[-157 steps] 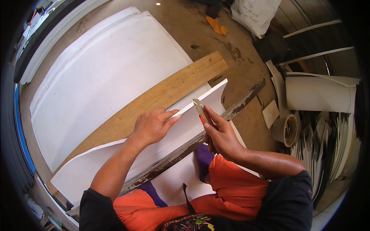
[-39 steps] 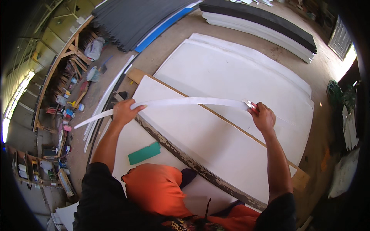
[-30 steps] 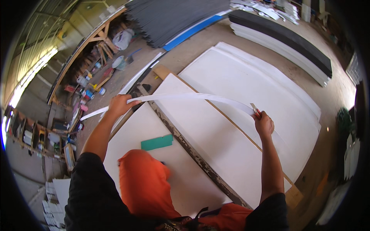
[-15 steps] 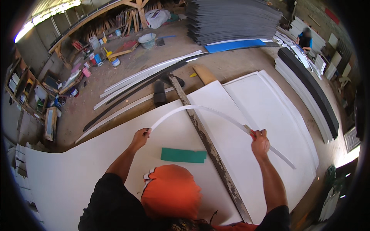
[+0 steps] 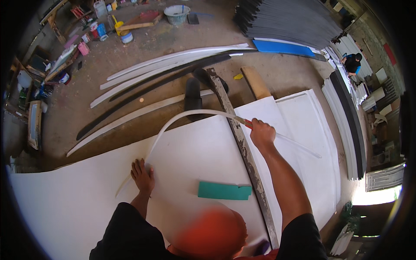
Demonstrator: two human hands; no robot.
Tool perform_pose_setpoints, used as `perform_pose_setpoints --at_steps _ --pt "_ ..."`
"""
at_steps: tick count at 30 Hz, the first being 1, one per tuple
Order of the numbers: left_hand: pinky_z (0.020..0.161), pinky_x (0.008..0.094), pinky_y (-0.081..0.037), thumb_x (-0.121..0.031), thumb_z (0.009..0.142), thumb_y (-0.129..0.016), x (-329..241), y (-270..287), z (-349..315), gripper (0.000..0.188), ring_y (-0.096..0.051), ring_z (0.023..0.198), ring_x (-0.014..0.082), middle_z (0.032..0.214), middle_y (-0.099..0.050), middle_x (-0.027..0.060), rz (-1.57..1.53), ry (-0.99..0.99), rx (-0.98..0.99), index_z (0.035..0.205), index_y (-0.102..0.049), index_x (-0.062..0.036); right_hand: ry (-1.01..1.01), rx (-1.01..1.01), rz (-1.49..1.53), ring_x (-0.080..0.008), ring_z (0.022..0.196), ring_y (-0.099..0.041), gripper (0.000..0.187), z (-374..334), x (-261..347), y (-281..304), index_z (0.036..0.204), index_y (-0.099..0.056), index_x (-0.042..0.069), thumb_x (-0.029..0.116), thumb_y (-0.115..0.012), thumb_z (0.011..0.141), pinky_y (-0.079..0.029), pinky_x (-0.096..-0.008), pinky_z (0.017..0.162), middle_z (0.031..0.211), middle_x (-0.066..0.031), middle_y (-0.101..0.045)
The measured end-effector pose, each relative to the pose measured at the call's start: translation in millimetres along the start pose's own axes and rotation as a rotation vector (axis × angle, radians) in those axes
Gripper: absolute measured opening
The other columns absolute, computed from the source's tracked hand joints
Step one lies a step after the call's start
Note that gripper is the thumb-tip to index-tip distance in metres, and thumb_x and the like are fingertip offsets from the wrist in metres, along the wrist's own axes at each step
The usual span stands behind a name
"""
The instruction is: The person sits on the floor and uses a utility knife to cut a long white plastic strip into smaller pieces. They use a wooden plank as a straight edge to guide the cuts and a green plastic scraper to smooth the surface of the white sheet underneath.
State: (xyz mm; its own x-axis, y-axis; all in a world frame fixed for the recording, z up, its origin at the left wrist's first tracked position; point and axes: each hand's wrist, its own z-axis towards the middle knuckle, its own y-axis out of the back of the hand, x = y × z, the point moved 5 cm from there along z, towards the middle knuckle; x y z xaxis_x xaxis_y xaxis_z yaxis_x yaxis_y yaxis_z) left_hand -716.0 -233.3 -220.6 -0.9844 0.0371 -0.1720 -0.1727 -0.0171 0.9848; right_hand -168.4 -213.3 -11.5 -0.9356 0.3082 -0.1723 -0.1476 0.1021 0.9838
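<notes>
A long, thin white strip (image 5: pixel 190 112) arches over white sheets (image 5: pixel 173 143), bowed up between my hands. My left hand (image 5: pixel 143 175) lies on the strip's left part, fingers stretched out, the strip running under it and past it. My right hand (image 5: pixel 262 133) grips a red-handled tool with a short flat blade (image 5: pixel 243 121), which meets the strip near the top of the bow. Beyond this hand, the strip's far end slopes down to the right. Between my arms a green rectangular piece (image 5: pixel 224 190) lies flat on the sheet.
A worn, paint-flecked bar (image 5: pixel 238 141) crosses the sheets. Past their far edge lie black sandals (image 5: pixel 193 97), a wooden board (image 5: pixel 255 82) and several long strips (image 5: pixel 143 93). A tall dark stack (image 5: pixel 286 19) stands behind; a person (image 5: pixel 352 64) works at right. A blurred orange rounded shape (image 5: pixel 212 232) sits low in front.
My left hand has moved down and left, changing from a pinch to spread fingers on the strip. My right hand with the tool has moved up and left along it. The view has shifted.
</notes>
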Motion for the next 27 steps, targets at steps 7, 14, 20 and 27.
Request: perform_pose_setpoints --at_steps 7,14,20,27 --pt "0.126 0.0607 -0.021 -0.050 0.107 -0.050 4.1 -0.4 -1.9 0.068 -0.023 0.160 0.0407 0.171 -0.033 0.0180 -0.028 0.039 0.065 0.164 -0.037 -0.0158 0.144 0.037 -0.133 -0.0333 0.087 -0.078 0.013 63.8 20.5 40.8 0.105 -0.067 0.011 0.015 -0.060 0.095 -0.061 -0.0511 0.075 0.098 -0.0101 -0.078" --pt "0.127 0.0598 -0.019 -0.047 0.106 -0.053 1.2 0.0 -4.5 0.066 -0.022 0.161 0.0384 0.172 -0.032 0.0170 -0.053 0.054 0.082 0.163 -0.040 -0.0152 0.238 -0.004 -0.152 -0.0327 0.093 -0.077 0.019 122.2 26.7 98.1 0.111 -0.068 0.010 0.013 -0.060 0.095 -0.061 -0.0505 0.078 0.102 -0.0123 -0.077" --pt "0.126 0.0585 -0.022 -0.040 0.104 -0.059 -1.0 -4.3 -4.7 0.060 -0.027 0.160 0.0366 0.170 -0.038 0.0148 -0.096 0.075 0.024 0.156 -0.047 -0.0126 0.252 0.056 -0.225 -0.0291 0.104 -0.077 0.023 168.0 52.8 121.1 0.120 -0.069 0.013 0.016 -0.058 0.100 -0.060 -0.0468 0.086 0.111 -0.0094 -0.078" --pt "0.117 0.0597 -0.034 -0.029 0.102 -0.065 20.5 -10.5 11.1 0.024 -0.047 0.139 0.0375 0.145 -0.057 0.0126 -0.087 0.287 -0.121 0.120 -0.064 -0.0126 0.251 0.000 -0.075 -0.0322 0.099 -0.078 0.020 240.6 95.0 71.2 0.117 -0.068 0.015 0.017 -0.059 0.099 -0.061 -0.0481 0.082 0.105 -0.0108 -0.076"
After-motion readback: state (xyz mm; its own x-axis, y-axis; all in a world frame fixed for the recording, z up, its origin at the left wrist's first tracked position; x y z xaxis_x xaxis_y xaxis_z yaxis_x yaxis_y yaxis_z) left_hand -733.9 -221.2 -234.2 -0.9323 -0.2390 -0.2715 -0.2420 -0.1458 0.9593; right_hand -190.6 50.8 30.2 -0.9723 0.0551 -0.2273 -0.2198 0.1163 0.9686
